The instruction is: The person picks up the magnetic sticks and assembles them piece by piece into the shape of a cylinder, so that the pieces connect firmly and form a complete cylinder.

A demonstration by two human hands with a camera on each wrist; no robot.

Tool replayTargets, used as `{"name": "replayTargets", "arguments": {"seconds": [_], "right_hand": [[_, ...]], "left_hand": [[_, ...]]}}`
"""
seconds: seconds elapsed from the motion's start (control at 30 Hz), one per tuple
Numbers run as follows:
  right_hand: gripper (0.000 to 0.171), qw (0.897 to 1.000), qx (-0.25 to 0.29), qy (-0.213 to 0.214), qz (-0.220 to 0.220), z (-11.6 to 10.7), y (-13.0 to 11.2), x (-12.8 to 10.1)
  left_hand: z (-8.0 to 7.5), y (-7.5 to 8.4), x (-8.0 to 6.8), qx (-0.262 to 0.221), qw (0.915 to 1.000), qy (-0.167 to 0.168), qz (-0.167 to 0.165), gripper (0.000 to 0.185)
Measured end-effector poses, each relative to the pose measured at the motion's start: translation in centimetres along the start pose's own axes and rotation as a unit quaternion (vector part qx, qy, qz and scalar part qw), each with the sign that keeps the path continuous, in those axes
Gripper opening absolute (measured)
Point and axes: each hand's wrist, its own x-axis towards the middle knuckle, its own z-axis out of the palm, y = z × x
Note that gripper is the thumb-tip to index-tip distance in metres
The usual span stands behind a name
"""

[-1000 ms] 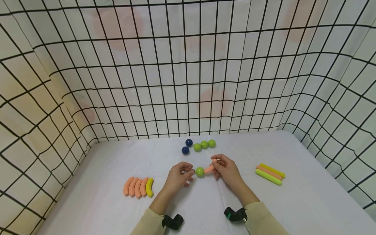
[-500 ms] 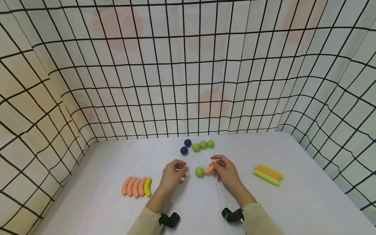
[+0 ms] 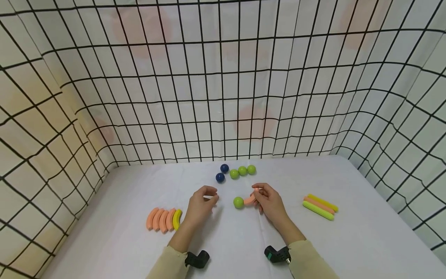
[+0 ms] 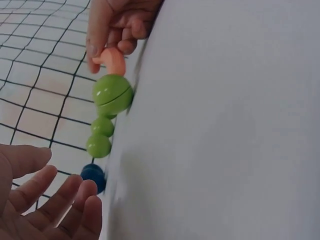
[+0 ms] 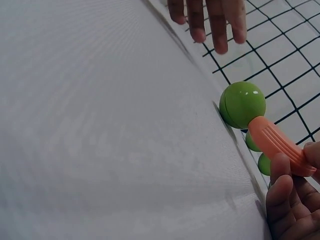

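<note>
**Right hand pinches the orange piece joined to a green ball**

The right hand point(image 3: 270, 201) has its fingertips point(image 5: 280, 172) curled round one end of a short curved orange piece point(image 3: 249, 200). The other end of that piece touches a green ball point(image 3: 238, 202), which sits on the white tabletop point(image 3: 244, 240). In the right wrist view the ribbed orange piece point(image 5: 277, 145) meets the ball point(image 5: 242, 104) directly.

The left hand point(image 3: 201, 203) is to the left of the green ball, a little apart from it, and holds nothing. Its fingers are loosely curled in the head view, while the left wrist view shows the fingers point(image 4: 55, 205) relaxed and spread with nothing between them.

Beyond the green ball, toward the grid-patterned wall point(image 3: 223, 77), lies a row of three more green balls point(image 3: 242, 171), with two dark blue balls point(image 3: 222, 173) just to their left. Well to the left of the green ball, past the left hand, is a row of curved orange pieces point(image 3: 161, 219) with a curved yellow piece point(image 3: 177, 219) at its right end. Well to the right of the green ball, past the right hand, three straight sticks point(image 3: 319, 207) lie side by side: yellow, orange and green.
</note>
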Motion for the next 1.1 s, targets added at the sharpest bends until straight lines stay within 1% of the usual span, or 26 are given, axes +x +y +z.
{"name": "replayTargets", "arguments": {"seconds": [0.13, 0.33, 0.5, 0.63, 0.8, 0.9, 1.03, 1.1], "right_hand": [[0.025, 1.000, -0.003, 0.002, 0.005, 0.0, 0.0, 0.0], [0.023, 1.000, -0.002, 0.006, 0.002, 0.0, 0.1, 0.0], [0.024, 1.000, -0.003, 0.004, 0.001, 0.0, 0.2, 0.0], [0.026, 1.000, -0.005, 0.004, 0.001, 0.0, 0.2, 0.0], [0.026, 1.000, -0.002, 0.004, 0.002, -0.1, 0.2, -0.1], [0.025, 1.000, -0.001, 0.004, 0.004, -0.1, 0.2, -0.1], [0.025, 1.000, -0.003, 0.005, 0.000, -0.1, 0.2, 0.0], [0.025, 1.000, -0.001, 0.004, 0.001, -0.2, 0.3, 0.1]], "left_hand": [[-1.9, -0.1, -0.7, 0.034, 0.9990, 0.021, 0.018, 0.025], [-5.8, -0.3, -1.6, 0.072, 0.9962, 0.045, 0.016, 0.029], [-9.3, -1.0, -2.3, 0.109, 0.9934, 0.035, 0.003, 0.032], [-11.5, -1.5, -2.7, 0.129, 0.9913, 0.024, -0.005, 0.035], [-13.4, -2.3, -2.9, 0.148, 0.9888, 0.020, -0.010, 0.040], [-14.3, -2.9, -3.0, 0.159, 0.9871, 0.008, -0.020, 0.044], [-15.2, -4.1, -2.9, 0.167, 0.9846, -0.013, -0.050, 0.048], [-15.6, -4.6, -2.9, 0.173, 0.9827, -0.016, -0.065, 0.049]]}}
